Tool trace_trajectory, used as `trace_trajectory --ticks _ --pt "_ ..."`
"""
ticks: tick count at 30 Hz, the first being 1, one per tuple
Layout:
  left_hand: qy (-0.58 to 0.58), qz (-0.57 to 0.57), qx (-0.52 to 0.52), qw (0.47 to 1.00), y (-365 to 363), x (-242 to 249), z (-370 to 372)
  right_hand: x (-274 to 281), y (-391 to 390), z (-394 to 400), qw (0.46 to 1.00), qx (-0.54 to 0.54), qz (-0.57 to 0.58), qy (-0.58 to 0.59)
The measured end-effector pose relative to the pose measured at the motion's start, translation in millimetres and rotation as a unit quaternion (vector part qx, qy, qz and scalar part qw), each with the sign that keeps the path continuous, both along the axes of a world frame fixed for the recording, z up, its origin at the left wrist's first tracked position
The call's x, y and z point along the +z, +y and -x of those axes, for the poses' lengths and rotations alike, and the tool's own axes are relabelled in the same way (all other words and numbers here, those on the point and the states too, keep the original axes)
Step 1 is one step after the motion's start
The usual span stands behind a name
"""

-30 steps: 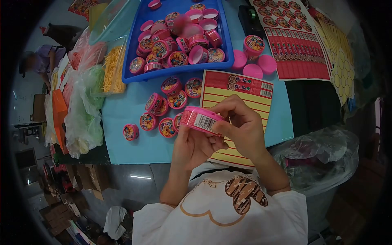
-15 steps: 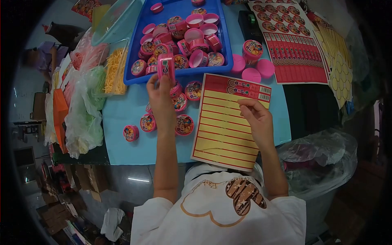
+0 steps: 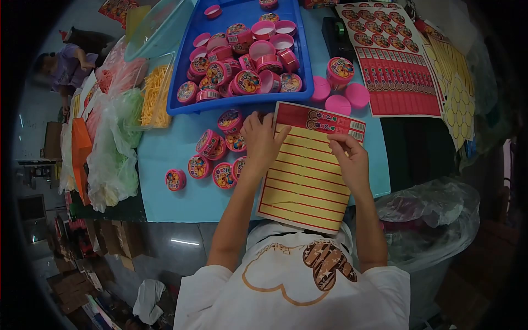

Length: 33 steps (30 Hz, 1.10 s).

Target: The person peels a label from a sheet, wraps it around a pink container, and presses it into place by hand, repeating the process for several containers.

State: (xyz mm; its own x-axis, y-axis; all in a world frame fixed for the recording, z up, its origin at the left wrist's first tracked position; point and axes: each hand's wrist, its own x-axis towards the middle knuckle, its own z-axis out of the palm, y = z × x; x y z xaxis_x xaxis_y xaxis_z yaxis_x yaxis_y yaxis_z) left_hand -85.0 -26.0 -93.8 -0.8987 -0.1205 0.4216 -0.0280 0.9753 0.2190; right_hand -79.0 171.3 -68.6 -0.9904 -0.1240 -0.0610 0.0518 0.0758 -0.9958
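My left hand (image 3: 263,142) is over the left edge of a sticker sheet (image 3: 305,181), thumb apart from the other fingers. Whatever lies under its fingers is hidden. Close beside it are several pink round tubs (image 3: 230,120) with printed lids, loose on the table. My right hand (image 3: 351,163) hovers over the sheet's right side, thumb and forefinger pinched together; anything between them is too small to make out. On the sheet, a few red labels (image 3: 333,122) remain at the top above bare yellow backing.
A blue tray (image 3: 231,104) of pink tubs stands at the back. Plain pink tubs (image 3: 337,104) sit right of it, near more sticker sheets (image 3: 399,71). A box of yellow sticks (image 3: 156,96) and plastic bags (image 3: 115,148) are left. A person (image 3: 69,66) is at far left.
My left hand has let go of the labelled pink tub over the tray and come down to the right, beside the sheet. My right hand has shifted slightly right, still pinched.
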Motion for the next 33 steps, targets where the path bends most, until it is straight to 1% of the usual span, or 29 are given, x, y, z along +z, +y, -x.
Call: trace_trajectory --ticks 1,3,4,5,6,7,9,10,12,13,15,16,18,19,21,25,27,29,31,33 --pt "0.001 -0.001 -0.002 1.000 0 1 0 -1 -2 1 1.000 -0.002 -0.001 0.001" --pt "0.030 -0.023 -0.104 0.994 0 6 -1 -4 -5 4 0.995 0.019 -0.062 0.070" --pt "0.028 -0.026 -0.109 0.993 1 10 -4 -6 -6 5 0.995 0.015 -0.065 0.068" --pt "-0.099 -0.222 -0.141 0.960 1 15 -8 -8 -7 7 0.989 0.022 -0.097 0.113" --pt "-0.221 -0.404 -0.165 0.872 3 20 -13 -9 -9 9 0.979 0.030 -0.128 0.158" --pt "-0.223 -0.405 -0.167 0.871 7 24 -17 -8 -11 10 0.979 0.028 -0.130 0.157" --pt "-0.221 -0.564 -0.168 0.778 13 32 -27 -3 -17 13 0.931 0.023 -0.202 0.303" --pt "-0.221 -0.563 -0.167 0.778 14 35 -31 0 -21 12 0.931 0.023 -0.201 0.303" --pt "-0.177 -0.608 -0.181 0.752 18 39 -37 9 -25 11 0.918 0.022 -0.185 0.349" --pt "-0.178 -0.609 -0.180 0.752 18 44 -37 14 -25 10 0.919 0.023 -0.185 0.348" --pt "-0.112 -0.461 -0.212 0.855 15 56 -38 23 -25 9 0.874 0.044 -0.225 0.429" --pt "-0.113 -0.460 -0.213 0.855 13 61 -40 28 -26 8 0.874 0.043 -0.224 0.428" --pt "-0.132 -0.419 -0.248 0.863 11 70 -45 36 -24 5 0.827 0.050 -0.237 0.507" --pt "-0.133 -0.420 -0.248 0.863 13 76 -46 40 -22 4 0.827 0.051 -0.238 0.506" --pt "-0.091 -0.360 -0.287 0.883 14 85 -49 46 -21 1 0.788 0.084 -0.267 0.548" --pt "-0.070 -0.354 -0.268 0.893 17 86 -53 51 -23 -1 0.788 0.108 -0.246 0.555" --pt "-0.124 -0.414 -0.278 0.858 16 85 -54 49 -23 0 0.786 0.098 -0.262 0.551" --pt "-0.134 -0.414 -0.262 0.861 14 85 -57 49 -22 1 0.782 0.111 -0.256 0.557" --pt "-0.132 -0.406 -0.270 0.863 16 86 -58 49 -22 1 0.778 0.121 -0.262 0.558" --pt "-0.134 -0.406 -0.275 0.861 14 89 -57 51 -25 3 0.823 0.092 -0.211 0.519"
